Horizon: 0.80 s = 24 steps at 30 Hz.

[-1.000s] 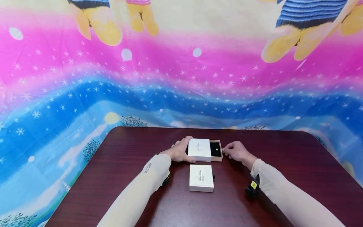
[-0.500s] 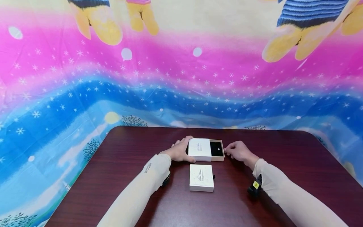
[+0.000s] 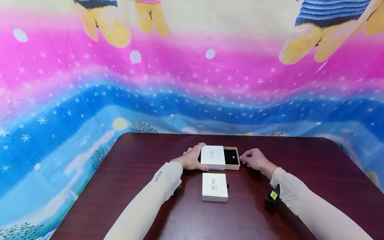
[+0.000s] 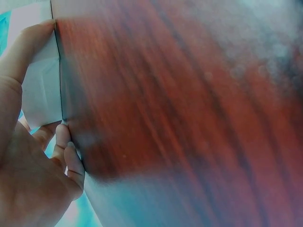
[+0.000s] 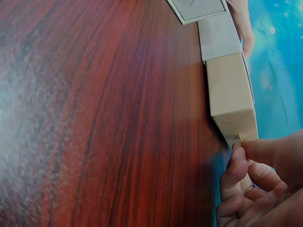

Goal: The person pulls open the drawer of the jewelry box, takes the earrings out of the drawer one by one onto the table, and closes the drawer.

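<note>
A white drawer-style gift box lies near the far side of the table. My left hand [image 3: 192, 160] grips its printed sleeve [image 3: 212, 156] from the left, thumb along the near side. Out of the sleeve's right end sticks the tan-walled drawer [image 3: 232, 167], lined with a black pad [image 3: 229, 154] that bears a small white round stud [image 3: 233, 157]. My right hand [image 3: 255, 159] pinches the pull tab [image 5: 239, 138] on the drawer's end between thumb and forefinger; the fingers cover most of the tab. Nearer to me sits a second, closed white gift box [image 3: 214, 186] with a dark tab.
The dark red wood-grain table [image 3: 144, 206] has rounded far corners. Right behind it hangs a colourful cloth backdrop [image 3: 192, 76]. A black wrist camera [image 3: 272, 199] hangs beneath my right wrist, close above the tabletop.
The drawer has slid a little farther right out of the sleeve, with my right hand moving along. My left hand keeps its grip on the sleeve. The second box stays put.
</note>
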Each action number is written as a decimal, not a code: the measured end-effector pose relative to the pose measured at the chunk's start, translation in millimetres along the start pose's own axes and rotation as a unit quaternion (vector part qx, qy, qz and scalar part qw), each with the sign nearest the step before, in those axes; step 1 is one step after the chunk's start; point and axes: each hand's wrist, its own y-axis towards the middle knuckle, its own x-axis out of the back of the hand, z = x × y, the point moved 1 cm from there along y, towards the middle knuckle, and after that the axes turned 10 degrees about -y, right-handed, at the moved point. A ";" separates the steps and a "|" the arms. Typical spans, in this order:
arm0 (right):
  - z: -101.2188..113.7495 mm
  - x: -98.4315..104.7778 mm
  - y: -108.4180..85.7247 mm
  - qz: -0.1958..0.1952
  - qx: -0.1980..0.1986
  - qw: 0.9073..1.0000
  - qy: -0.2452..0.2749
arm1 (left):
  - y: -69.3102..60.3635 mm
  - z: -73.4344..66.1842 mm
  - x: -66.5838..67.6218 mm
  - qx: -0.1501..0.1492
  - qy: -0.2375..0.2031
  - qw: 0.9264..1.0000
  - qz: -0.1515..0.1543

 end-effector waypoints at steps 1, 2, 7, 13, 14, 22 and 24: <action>-0.1 0.0 0.3 0.000 -0.001 1.000 0.000 | -0.1 0.2 0.0 0.000 0.000 1.000 0.000; -0.4 0.2 0.5 0.001 0.000 1.000 -0.002 | 0.2 0.6 -0.1 -0.001 0.001 1.000 0.000; -2.3 0.4 0.9 0.003 -0.005 1.000 -0.002 | 0.2 0.9 -0.1 -0.003 0.001 1.000 -0.001; -4.4 1.4 0.4 0.003 -0.004 1.000 -0.003 | -0.5 -1.3 0.5 -0.003 0.002 1.000 0.000; -4.6 1.9 0.1 0.003 -0.003 1.000 -0.004 | -0.6 -1.5 0.6 -0.003 0.002 1.000 0.000; -4.7 4.2 -3.5 0.006 -0.010 1.000 -0.005 | -1.6 -1.9 1.0 -0.002 -0.001 1.000 0.002; -5.3 4.3 -4.1 0.006 -0.009 1.000 -0.005 | -1.8 -2.1 0.6 -0.001 -0.001 1.000 0.002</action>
